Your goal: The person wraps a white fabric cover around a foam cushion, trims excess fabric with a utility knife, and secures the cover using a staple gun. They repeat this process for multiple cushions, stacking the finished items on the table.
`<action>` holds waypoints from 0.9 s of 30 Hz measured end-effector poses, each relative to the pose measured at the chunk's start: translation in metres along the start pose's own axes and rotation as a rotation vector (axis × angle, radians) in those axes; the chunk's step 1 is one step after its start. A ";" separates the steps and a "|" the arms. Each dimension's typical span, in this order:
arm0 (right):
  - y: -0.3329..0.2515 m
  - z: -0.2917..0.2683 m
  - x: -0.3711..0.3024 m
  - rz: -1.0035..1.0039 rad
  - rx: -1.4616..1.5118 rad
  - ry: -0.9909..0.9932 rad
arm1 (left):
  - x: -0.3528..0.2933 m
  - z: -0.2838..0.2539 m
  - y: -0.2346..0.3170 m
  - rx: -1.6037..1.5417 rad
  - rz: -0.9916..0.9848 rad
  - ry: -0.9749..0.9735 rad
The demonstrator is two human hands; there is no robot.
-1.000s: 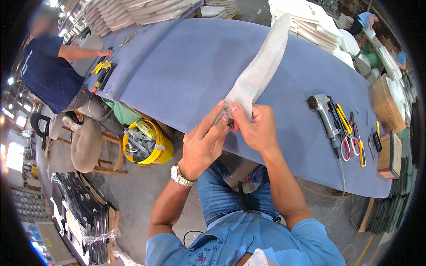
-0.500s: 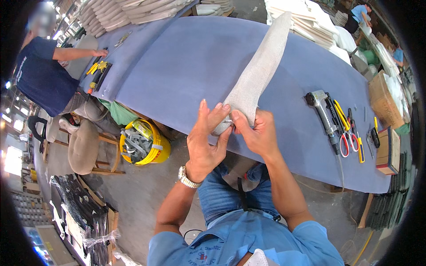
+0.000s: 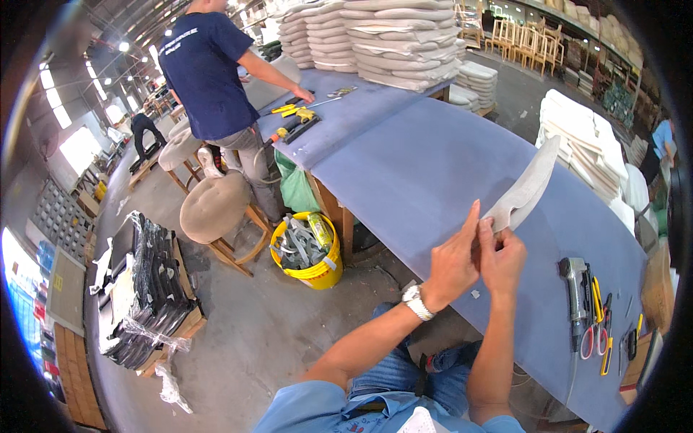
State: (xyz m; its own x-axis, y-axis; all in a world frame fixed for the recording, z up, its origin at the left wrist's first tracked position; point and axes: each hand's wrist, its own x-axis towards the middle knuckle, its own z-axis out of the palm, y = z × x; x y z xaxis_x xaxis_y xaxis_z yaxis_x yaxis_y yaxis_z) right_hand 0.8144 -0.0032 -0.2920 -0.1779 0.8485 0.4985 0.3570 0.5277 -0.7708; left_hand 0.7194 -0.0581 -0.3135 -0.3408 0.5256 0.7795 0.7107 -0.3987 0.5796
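A long, curved, light grey fabric-covered piece (image 3: 533,180) slants up over the table, wide at the middle and narrowing to its far tip. Its near end is in my hands. My right hand (image 3: 503,263) pinches that end, thumb up and fingers curled. Close against it, my left hand (image 3: 455,265) has its index finger stretched out and its other fingertips pressed at the same end; its grip is partly hidden. Below the hands, a small white scrap (image 3: 475,294) shows by the edge of the blue-grey table (image 3: 433,166).
On the right lie an air tool (image 3: 575,296) with a hose, red-handled scissors (image 3: 593,340) and yellow cutters. A yellow bucket (image 3: 317,276) of grey strips stands left of the table. Cushion stacks (image 3: 401,43) rise behind; a co-worker (image 3: 209,79) stands at the far left, near round stools.
The view has swung left, bringing more floor and the co-worker into sight. Both hands still hold the near end of the grey piece, which now shows more edge-on.
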 end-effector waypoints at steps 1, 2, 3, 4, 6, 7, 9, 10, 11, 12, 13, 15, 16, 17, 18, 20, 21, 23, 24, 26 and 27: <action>-0.002 -0.005 0.004 0.015 -0.036 -0.027 | -0.001 0.005 0.005 -0.033 -0.063 -0.003; -0.006 -0.011 0.008 0.031 -0.072 -0.050 | -0.001 0.009 0.006 -0.061 -0.096 -0.011; -0.014 -0.017 0.010 0.050 -0.108 -0.072 | -0.002 0.007 0.007 -0.064 -0.148 -0.016; -0.024 -0.025 0.009 0.084 -0.195 -0.116 | -0.006 0.010 0.008 -0.079 -0.211 -0.024; -0.016 -0.022 0.000 0.016 -0.231 -0.076 | -0.021 0.020 0.012 -0.075 -0.261 -0.034; -0.007 -0.025 -0.006 0.001 -0.279 -0.047 | -0.025 0.020 0.009 -0.066 -0.249 -0.035; -0.001 -0.023 -0.017 -0.021 -0.258 -0.030 | -0.024 0.005 0.022 -0.115 -0.359 -0.148; -0.002 -0.026 -0.023 -0.020 -0.265 -0.029 | -0.020 -0.008 0.031 -0.168 -0.477 -0.263; -0.006 -0.027 -0.026 -0.039 -0.263 -0.028 | -0.025 -0.009 0.028 -0.233 -0.390 -0.197; -0.001 -0.023 -0.030 -0.046 -0.223 0.001 | -0.030 -0.007 0.023 -0.285 -0.304 -0.113; 0.006 -0.024 -0.032 -0.060 -0.185 0.036 | -0.034 -0.005 0.021 -0.341 -0.263 -0.136; 0.009 -0.032 -0.038 0.020 -0.153 -0.003 | -0.036 -0.003 0.019 -0.402 -0.225 -0.170; 0.009 -0.034 -0.042 0.060 -0.125 -0.022 | -0.038 -0.005 0.021 -0.415 -0.233 -0.192; 0.009 -0.035 -0.043 0.060 -0.109 -0.020 | -0.039 -0.004 0.023 -0.427 -0.241 -0.212; 0.009 -0.038 -0.044 0.059 -0.093 -0.019 | -0.041 -0.001 0.023 -0.399 -0.196 -0.199; 0.011 -0.039 -0.049 0.056 -0.069 -0.004 | -0.044 -0.002 0.029 -0.402 -0.272 -0.204; 0.014 -0.040 -0.051 0.048 -0.064 0.005 | -0.046 -0.001 0.031 -0.403 -0.310 -0.206; 0.020 -0.042 -0.056 0.055 -0.042 0.011 | -0.052 0.003 0.027 -0.308 -0.182 -0.193; 0.023 -0.044 -0.058 0.069 -0.029 0.007 | -0.055 0.005 0.026 -0.261 -0.119 -0.184; 0.029 -0.045 -0.062 0.083 0.019 0.016 | -0.058 0.009 0.024 -0.260 -0.074 -0.152; 0.032 -0.044 -0.063 0.083 0.048 0.028 | -0.059 0.011 0.024 -0.259 -0.052 -0.135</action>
State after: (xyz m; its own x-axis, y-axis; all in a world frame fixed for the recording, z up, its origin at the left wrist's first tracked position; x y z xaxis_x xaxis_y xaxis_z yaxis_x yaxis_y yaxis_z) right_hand 0.8772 -0.0414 -0.3310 -0.1235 0.8883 0.4424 0.3249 0.4575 -0.8277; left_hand 0.7636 -0.0902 -0.3489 -0.2755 0.6387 0.7184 0.5075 -0.5381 0.6730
